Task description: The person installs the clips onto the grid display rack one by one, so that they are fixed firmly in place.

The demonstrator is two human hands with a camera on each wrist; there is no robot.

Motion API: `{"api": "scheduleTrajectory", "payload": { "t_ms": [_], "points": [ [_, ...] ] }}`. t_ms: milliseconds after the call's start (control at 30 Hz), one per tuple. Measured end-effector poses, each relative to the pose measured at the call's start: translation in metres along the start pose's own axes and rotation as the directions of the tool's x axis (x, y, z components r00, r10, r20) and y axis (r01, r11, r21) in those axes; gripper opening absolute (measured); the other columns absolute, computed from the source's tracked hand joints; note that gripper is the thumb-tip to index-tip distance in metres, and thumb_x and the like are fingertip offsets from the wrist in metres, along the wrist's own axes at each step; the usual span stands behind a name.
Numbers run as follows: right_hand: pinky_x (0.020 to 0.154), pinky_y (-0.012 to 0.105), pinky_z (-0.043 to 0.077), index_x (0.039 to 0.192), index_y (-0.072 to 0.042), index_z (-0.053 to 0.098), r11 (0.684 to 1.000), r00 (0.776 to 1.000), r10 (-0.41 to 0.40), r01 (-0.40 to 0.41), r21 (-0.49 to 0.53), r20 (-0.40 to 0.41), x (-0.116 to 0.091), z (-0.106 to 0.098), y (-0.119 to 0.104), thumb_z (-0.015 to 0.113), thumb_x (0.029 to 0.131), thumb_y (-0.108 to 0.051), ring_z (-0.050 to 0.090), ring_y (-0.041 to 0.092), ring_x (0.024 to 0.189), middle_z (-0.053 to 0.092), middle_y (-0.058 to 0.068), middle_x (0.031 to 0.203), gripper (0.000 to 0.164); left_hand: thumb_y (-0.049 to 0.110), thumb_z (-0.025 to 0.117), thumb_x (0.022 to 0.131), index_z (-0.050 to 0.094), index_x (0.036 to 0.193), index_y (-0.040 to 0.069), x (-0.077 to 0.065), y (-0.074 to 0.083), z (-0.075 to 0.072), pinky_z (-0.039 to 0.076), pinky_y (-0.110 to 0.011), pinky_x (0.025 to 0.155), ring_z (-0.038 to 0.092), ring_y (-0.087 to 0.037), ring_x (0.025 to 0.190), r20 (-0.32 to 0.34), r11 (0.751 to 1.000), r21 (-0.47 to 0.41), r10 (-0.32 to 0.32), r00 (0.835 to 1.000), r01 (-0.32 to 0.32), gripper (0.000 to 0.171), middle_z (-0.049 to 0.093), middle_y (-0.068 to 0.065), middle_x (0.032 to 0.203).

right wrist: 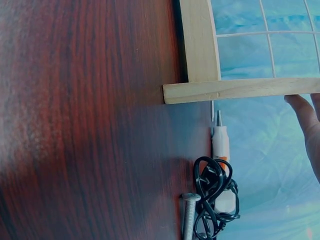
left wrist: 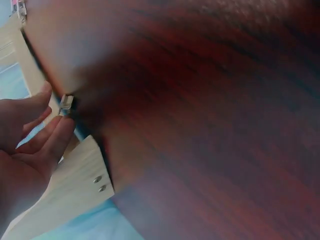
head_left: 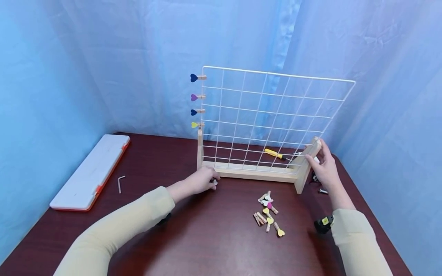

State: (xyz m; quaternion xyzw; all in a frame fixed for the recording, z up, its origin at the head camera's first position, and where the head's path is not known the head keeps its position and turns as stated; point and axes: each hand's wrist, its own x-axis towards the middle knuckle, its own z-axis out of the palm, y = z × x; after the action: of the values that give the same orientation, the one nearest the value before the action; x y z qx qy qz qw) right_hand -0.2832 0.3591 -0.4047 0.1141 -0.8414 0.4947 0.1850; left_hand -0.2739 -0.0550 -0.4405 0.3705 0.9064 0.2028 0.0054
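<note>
On the dark table (head_left: pixel 207 237), in the head view, a white wire grid (head_left: pixel 272 119) stands in a wooden base (head_left: pixel 255 172), and everything is placed here from that base. The left hand (head_left: pixel 200 183) lies at the base's left foot, fingers curled about a small pale clip (head_left: pixel 215 182) at the tips; the right hand (head_left: pixel 324 165) rests with fairly straight fingers on the base's right upright, steadying it. Four heart clips (head_left: pixel 197 100) sit in a column on the grid's left edge above the base, and a loose pile of clips (head_left: pixel 267 214) lies in front of it. A yellow screwdriver (head_left: pixel 274 154) lies behind the base, a hex key (head_left: pixel 120 184) and a white case (head_left: pixel 91 172) well to its left. From the left wrist, the thumb and fingers (left wrist: pixel 55 137) close narrowly on the clip (left wrist: pixel 66 102) right against the base (left wrist: pixel 70 185), whose two screw heads show. From the right wrist, only one fingertip (right wrist: pixel 300 107) shows touching the foot (right wrist: pixel 240 90); how wide that hand stands cannot be told here. A bolt (right wrist: pixel 190 215) and a coiled black cable (right wrist: pixel 212 192) lie beside the foot. By my reading, the step in hand is picking up a clip to hang with the others; the next move would call for a firm pinch to open it and a lift to a free wire while the right hand keeps the base from tipping.
</note>
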Motion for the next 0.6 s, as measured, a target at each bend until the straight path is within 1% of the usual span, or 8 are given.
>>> {"api": "scheduleTrajectory", "payload": {
  "t_ms": [100, 167, 267, 367, 433, 467, 533, 600],
  "points": [
    [0.080, 0.005, 0.039, 0.143, -0.026, 0.013, 1.000, 1.000, 0.005, -0.005, -0.007, 0.006, 0.000, 0.000, -0.002, 0.055, 0.088, -0.016, 0.037, 0.018, 0.126, 0.037, 0.020, 0.136, 0.069, 0.009, 0.071, 0.074, 0.069, 0.091, 0.006, 0.001, -0.001, 0.005, 0.047, -0.027, 0.071, 0.057, -0.015, 0.081, 0.003, 0.999, 0.046, -0.012, 1.000, 0.012, 0.018, 0.065, -0.003, 0.086],
    [0.079, 0.005, 0.039, 0.143, -0.025, 0.013, 1.000, 1.000, 0.009, -0.009, -0.007, 0.013, 0.000, 0.000, -0.004, 0.054, 0.088, -0.015, 0.036, 0.019, 0.126, 0.037, 0.021, 0.136, 0.069, 0.010, 0.071, 0.073, 0.070, 0.086, 0.009, 0.001, -0.001, 0.008, 0.046, -0.025, 0.069, 0.057, -0.012, 0.078, -0.001, 0.998, 0.059, -0.013, 1.000, 0.013, 0.013, 0.065, 0.001, 0.080],
    [0.078, 0.005, 0.039, 0.143, -0.027, 0.014, 1.000, 1.000, 0.022, -0.022, 0.003, 0.018, -0.002, 0.001, -0.011, 0.054, 0.089, -0.013, 0.036, 0.020, 0.126, 0.037, 0.022, 0.135, 0.069, 0.009, 0.072, 0.071, 0.070, 0.079, 0.012, 0.000, -0.001, 0.010, 0.044, -0.021, 0.063, 0.056, -0.009, 0.070, -0.011, 0.999, 0.040, -0.012, 1.000, 0.013, 0.008, 0.064, 0.005, 0.072],
    [0.079, 0.004, 0.038, 0.142, -0.030, 0.013, 1.000, 0.999, 0.030, -0.030, 0.001, 0.019, -0.005, 0.002, -0.021, 0.054, 0.089, -0.012, 0.035, 0.021, 0.126, 0.037, 0.023, 0.134, 0.069, 0.008, 0.071, 0.071, 0.068, 0.075, 0.012, -0.001, 0.000, 0.009, 0.042, -0.019, 0.060, 0.054, -0.007, 0.066, -0.031, 1.000, -0.019, -0.008, 0.999, 0.007, 0.006, 0.061, 0.006, 0.067],
    [0.079, 0.004, 0.038, 0.142, -0.031, 0.013, 1.000, 0.999, 0.029, -0.029, -0.005, 0.016, -0.007, 0.003, -0.025, 0.053, 0.089, -0.012, 0.035, 0.022, 0.126, 0.037, 0.023, 0.134, 0.069, 0.007, 0.069, 0.072, 0.067, 0.075, 0.011, -0.002, 0.001, 0.006, 0.041, -0.017, 0.060, 0.053, -0.006, 0.064, -0.056, 0.998, -0.062, -0.001, 0.998, -0.003, 0.005, 0.060, 0.007, 0.064],
    [0.079, 0.004, 0.038, 0.142, -0.031, 0.013, 1.000, 0.999, 0.028, -0.028, -0.013, 0.015, -0.007, 0.003, -0.027, 0.053, 0.089, -0.013, 0.035, 0.022, 0.126, 0.037, 0.023, 0.134, 0.069, 0.007, 0.068, 0.072, 0.067, 0.074, 0.011, -0.002, 0.002, 0.002, 0.041, -0.017, 0.059, 0.053, -0.006, 0.063, -0.077, 0.997, -0.079, 0.014, 0.997, -0.021, 0.005, 0.059, 0.007, 0.062],
    [0.079, 0.004, 0.038, 0.142, -0.031, 0.013, 1.000, 1.000, 0.024, -0.024, -0.012, 0.015, -0.008, 0.003, -0.029, 0.053, 0.089, -0.012, 0.035, 0.023, 0.126, 0.036, 0.024, 0.134, 0.069, 0.007, 0.066, 0.073, 0.067, 0.075, 0.011, -0.001, 0.005, -0.008, 0.042, -0.018, 0.059, 0.053, -0.006, 0.062, -0.117, 0.992, -0.118, 0.024, 0.993, -0.038, 0.005, 0.060, 0.007, 0.062],
    [0.079, 0.004, 0.038, 0.142, -0.030, 0.014, 1.000, 1.000, 0.020, -0.020, -0.003, 0.014, -0.008, 0.003, -0.030, 0.053, 0.089, -0.011, 0.035, 0.022, 0.126, 0.036, 0.025, 0.134, 0.068, 0.009, 0.065, 0.075, 0.068, 0.077, 0.012, 0.000, 0.011, -0.024, 0.043, -0.018, 0.059, 0.053, -0.006, 0.062, -0.143, 0.986, -0.162, 0.005, 0.990, -0.029, 0.005, 0.061, 0.008, 0.063]
  ]
}}
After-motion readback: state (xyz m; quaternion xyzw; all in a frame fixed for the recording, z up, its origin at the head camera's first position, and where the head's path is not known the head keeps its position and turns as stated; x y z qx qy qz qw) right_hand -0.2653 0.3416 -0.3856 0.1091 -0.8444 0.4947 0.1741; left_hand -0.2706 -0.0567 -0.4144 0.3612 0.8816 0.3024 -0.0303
